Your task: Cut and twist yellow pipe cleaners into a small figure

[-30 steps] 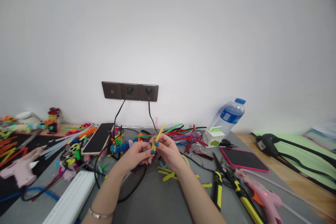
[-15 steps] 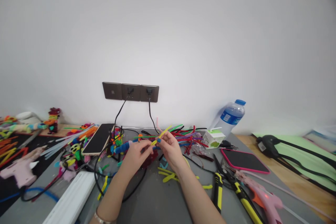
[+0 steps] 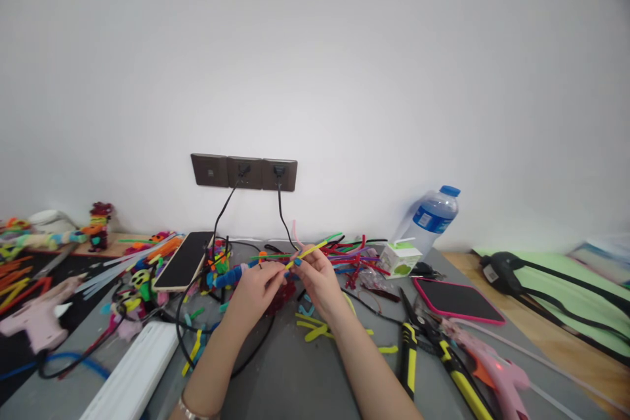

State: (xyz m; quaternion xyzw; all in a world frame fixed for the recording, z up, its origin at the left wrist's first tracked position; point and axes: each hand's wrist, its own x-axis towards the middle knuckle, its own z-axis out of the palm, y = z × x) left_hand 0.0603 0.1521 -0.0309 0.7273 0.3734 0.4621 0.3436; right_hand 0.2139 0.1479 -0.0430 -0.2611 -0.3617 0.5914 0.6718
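Observation:
A thin yellow pipe cleaner [image 3: 311,251] is pinched between my two hands above the middle of the table. My left hand [image 3: 260,285] grips its lower end with thumb and fingers pressed together. Close beside it, my right hand [image 3: 315,279] holds the upper part, which slants up and to the right past the fingers. Several yellow pipe cleaner pieces [image 3: 319,331] lie on the grey table under my right wrist. Behind the hands spreads a heap of coloured pipe cleaners [image 3: 352,252].
To the right are yellow-black pliers [image 3: 408,354], a pink glue gun [image 3: 502,367], a pink-cased phone [image 3: 460,300], a small box [image 3: 401,259] and a water bottle [image 3: 433,220]. Leftward lie a power strip [image 3: 132,374], another phone [image 3: 184,261], and a second glue gun [image 3: 42,315]. Black cables loop near my left arm.
The free end of the yellow pipe cleaner has tipped lower and further right. Both hands stay nearly in place, still gripping it.

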